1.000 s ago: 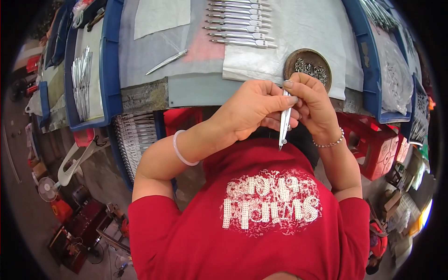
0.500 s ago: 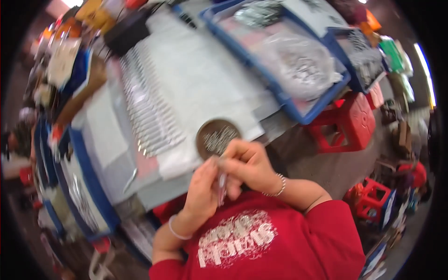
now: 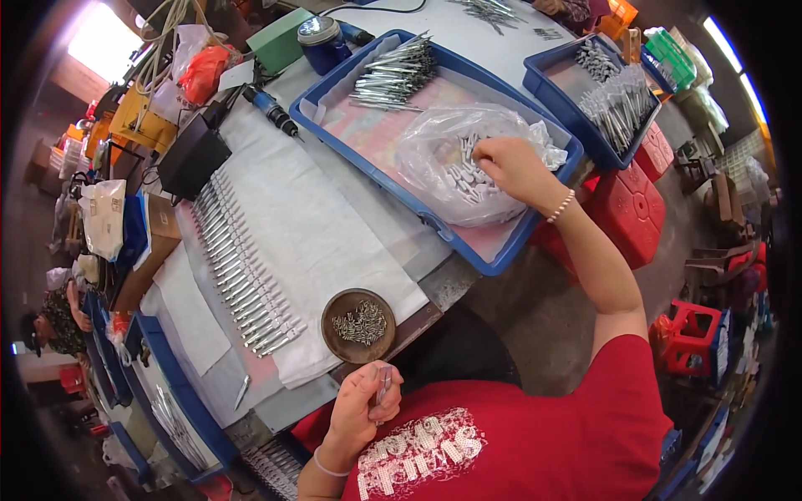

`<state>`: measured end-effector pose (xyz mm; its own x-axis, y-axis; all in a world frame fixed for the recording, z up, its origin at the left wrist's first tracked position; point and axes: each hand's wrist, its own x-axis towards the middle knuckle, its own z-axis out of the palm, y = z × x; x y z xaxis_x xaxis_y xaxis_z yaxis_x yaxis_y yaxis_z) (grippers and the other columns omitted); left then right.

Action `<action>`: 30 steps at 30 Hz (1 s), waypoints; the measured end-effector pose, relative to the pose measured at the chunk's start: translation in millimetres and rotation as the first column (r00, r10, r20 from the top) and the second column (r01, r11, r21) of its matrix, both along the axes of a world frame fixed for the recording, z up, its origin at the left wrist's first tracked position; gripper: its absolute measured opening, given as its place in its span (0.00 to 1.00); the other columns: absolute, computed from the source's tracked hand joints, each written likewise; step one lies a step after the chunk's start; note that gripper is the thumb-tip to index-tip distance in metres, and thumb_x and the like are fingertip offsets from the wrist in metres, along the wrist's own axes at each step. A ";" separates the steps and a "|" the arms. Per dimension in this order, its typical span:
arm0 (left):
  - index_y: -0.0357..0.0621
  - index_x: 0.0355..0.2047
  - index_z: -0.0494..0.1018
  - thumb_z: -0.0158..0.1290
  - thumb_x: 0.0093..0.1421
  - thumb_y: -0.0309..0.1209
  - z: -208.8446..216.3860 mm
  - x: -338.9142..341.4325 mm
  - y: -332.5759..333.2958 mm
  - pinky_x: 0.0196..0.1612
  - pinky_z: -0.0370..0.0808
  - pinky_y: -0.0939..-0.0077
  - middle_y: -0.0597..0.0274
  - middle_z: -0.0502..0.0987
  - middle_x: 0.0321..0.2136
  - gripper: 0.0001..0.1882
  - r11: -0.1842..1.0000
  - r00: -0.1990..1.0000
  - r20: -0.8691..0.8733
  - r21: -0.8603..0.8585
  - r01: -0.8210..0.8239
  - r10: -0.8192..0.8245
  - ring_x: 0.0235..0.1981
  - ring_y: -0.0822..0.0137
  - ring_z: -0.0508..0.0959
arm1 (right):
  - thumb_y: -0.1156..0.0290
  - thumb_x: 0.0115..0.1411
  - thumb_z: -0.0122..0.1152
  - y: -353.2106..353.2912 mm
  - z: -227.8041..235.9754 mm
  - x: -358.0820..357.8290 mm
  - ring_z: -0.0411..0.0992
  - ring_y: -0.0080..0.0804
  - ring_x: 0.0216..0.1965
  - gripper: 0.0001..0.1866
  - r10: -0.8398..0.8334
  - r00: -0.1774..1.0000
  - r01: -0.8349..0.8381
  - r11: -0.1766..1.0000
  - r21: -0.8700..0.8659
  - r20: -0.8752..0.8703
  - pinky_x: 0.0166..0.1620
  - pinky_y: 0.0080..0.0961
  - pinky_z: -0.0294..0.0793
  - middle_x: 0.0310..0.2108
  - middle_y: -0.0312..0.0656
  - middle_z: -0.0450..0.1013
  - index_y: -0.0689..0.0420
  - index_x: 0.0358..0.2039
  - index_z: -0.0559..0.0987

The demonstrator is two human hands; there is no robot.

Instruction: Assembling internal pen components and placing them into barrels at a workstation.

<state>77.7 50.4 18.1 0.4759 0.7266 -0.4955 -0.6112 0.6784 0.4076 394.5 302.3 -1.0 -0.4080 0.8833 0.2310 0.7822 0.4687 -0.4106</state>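
glossy clear plastic bag (image 3: 468,159), shiny metal parts (image 3: 468,179)

Assembly workshop: blue part trays (image 3: 493,259)

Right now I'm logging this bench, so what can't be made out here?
- Head view: right hand fingertips sit among parts in the plastic bag; any grasp is unclear.
- Left hand covers most of a metal piece.
- Brown dish contents too small.
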 end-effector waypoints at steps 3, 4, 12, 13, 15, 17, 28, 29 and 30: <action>0.35 0.35 0.67 0.43 0.64 0.40 1.2 2.7 0.1 0.15 0.51 0.87 0.66 0.63 0.15 0.17 1.000 1.000 -0.013 0.002 0.001 0.000 0.12 0.82 0.54 | 0.71 0.50 0.52 7.4 -13.8 -15.7 0.71 0.50 0.32 0.07 -0.174 0.928 0.210 0.975 -0.077 0.330 0.36 0.40 0.69 0.27 0.50 0.73 0.63 0.25 0.74; 0.35 0.35 0.67 0.43 0.65 0.40 2.1 2.6 -0.2 0.15 0.51 0.87 0.66 0.63 0.15 0.17 1.000 1.000 -0.016 0.008 -0.002 0.002 0.12 0.82 0.54 | 0.71 0.49 0.53 9.2 -18.3 -18.1 0.71 0.49 0.33 0.07 -0.166 0.931 0.190 0.981 -0.042 0.326 0.37 0.41 0.70 0.26 0.50 0.72 0.61 0.23 0.74; 0.35 0.36 0.67 0.42 0.65 0.40 1.3 -5.6 -9.5 0.15 0.51 0.87 0.67 0.62 0.15 0.17 1.000 1.000 0.005 0.000 -0.022 0.022 0.12 0.82 0.54 | 0.74 0.46 0.52 -4.1 -13.3 -27.2 0.71 0.50 0.32 0.04 -0.050 0.977 0.064 0.996 -0.060 0.206 0.35 0.42 0.69 0.25 0.50 0.71 0.60 0.22 0.72; 0.35 0.36 0.67 0.42 0.65 0.40 0.6 -6.6 -10.5 0.15 0.51 0.87 0.67 0.62 0.15 0.17 1.000 1.000 0.017 0.004 -0.014 0.014 0.12 0.82 0.54 | 0.76 0.46 0.49 -6.8 -11.5 -27.7 0.72 0.51 0.33 0.04 -0.046 0.978 0.062 0.995 -0.073 0.203 0.35 0.43 0.69 0.25 0.51 0.72 0.61 0.22 0.73; 0.35 0.36 0.67 0.42 0.65 0.40 -1.2 -8.9 -15.0 0.15 0.51 0.87 0.67 0.62 0.15 0.17 1.000 0.999 0.035 0.005 -0.012 0.012 0.12 0.82 0.54 | 0.76 0.46 0.49 -10.5 -11.6 -26.2 0.71 0.51 0.34 0.04 -0.024 0.979 0.043 0.995 -0.088 0.201 0.36 0.43 0.69 0.26 0.51 0.71 0.61 0.23 0.72; 0.35 0.36 0.67 0.42 0.65 0.40 -1.9 -12.5 -15.9 0.15 0.51 0.87 0.67 0.62 0.15 0.17 1.000 0.998 0.054 0.008 -0.019 0.018 0.12 0.82 0.55 | 0.76 0.46 0.49 -13.1 -2.0 -31.9 0.71 0.51 0.34 0.03 0.005 0.980 0.015 0.995 -0.101 0.199 0.36 0.43 0.68 0.27 0.50 0.71 0.61 0.24 0.71; 0.40 0.36 0.66 0.37 0.67 0.41 -5.3 -18.0 -11.1 0.15 0.56 0.87 0.69 0.65 0.19 0.16 0.997 0.936 0.352 -0.074 0.005 0.021 0.12 0.81 0.59 | 0.82 0.48 0.61 -147.1 54.1 -140.0 0.71 0.37 0.33 0.11 0.479 0.694 -0.683 0.674 -0.282 -0.537 0.36 0.24 0.70 0.32 0.42 0.71 0.61 0.35 0.76; 0.40 0.35 0.67 0.37 0.67 0.41 -4.8 -18.1 -13.2 0.15 0.56 0.88 0.69 0.65 0.19 0.16 0.996 0.932 0.362 -0.088 -0.005 0.037 0.12 0.82 0.58 | 0.82 0.48 0.61 -147.8 46.2 -146.1 0.71 0.36 0.34 0.11 0.471 0.652 -0.718 0.636 -0.283 -0.594 0.36 0.24 0.70 0.32 0.42 0.71 0.61 0.35 0.76; 0.40 0.35 0.67 0.38 0.67 0.41 -5.6 -20.7 -16.9 0.14 0.55 0.88 0.70 0.66 0.19 0.16 0.995 0.925 0.377 -0.103 -0.010 0.048 0.12 0.82 0.58 | 0.82 0.48 0.61 -148.9 39.4 -151.6 0.71 0.35 0.34 0.12 0.458 0.610 -0.749 0.601 -0.281 -0.647 0.36 0.25 0.70 0.33 0.42 0.72 0.61 0.35 0.76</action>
